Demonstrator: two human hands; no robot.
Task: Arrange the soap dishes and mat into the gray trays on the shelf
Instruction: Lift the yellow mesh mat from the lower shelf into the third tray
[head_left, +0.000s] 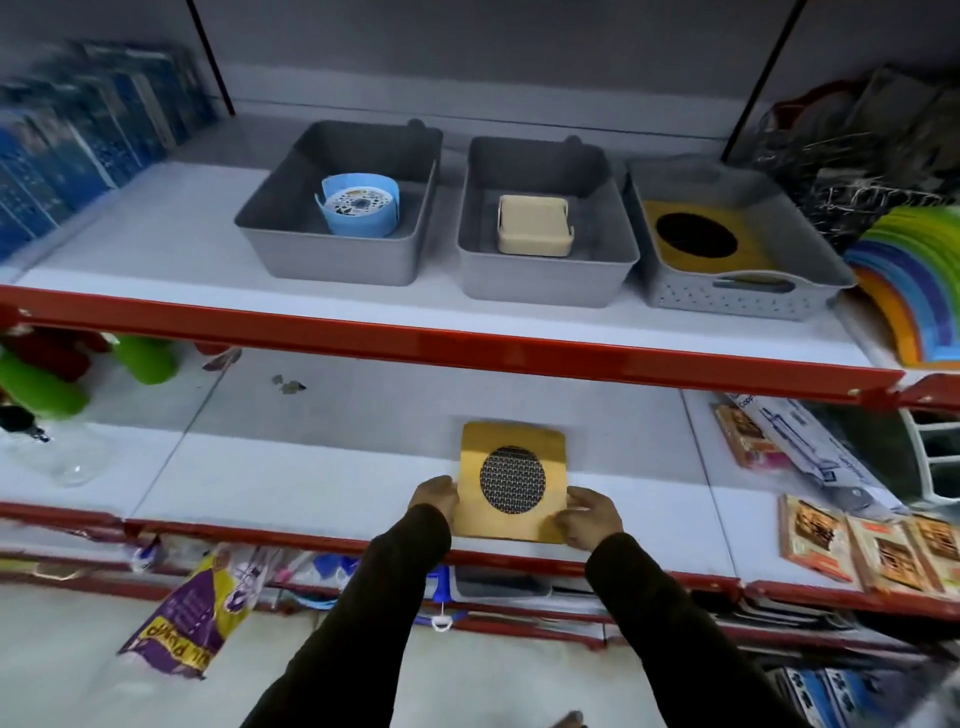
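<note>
Three gray trays stand in a row on the upper shelf. The left tray (270, 228) holds a round blue soap dish (360, 205). A cream square soap dish (533, 225) lies in the middle tray (540, 280). In the right perforated tray (727, 299) lies a yellow mat (753, 244) with a dark round centre. On the lower shelf, I hold a second yellow mat (511, 441) with a round mesh centre by its near edge. My left hand (435, 498) grips its left side and my right hand (592, 517) grips its right side.
Blue packaged goods (78, 150) crowd the upper shelf's left end; rainbow-coloured plastic items (914, 296) and dark wire goods sit at its right. The red shelf edge (467, 343) runs above my hands. Green objects (47, 384) lie at lower left, brown packets (862, 545) at lower right.
</note>
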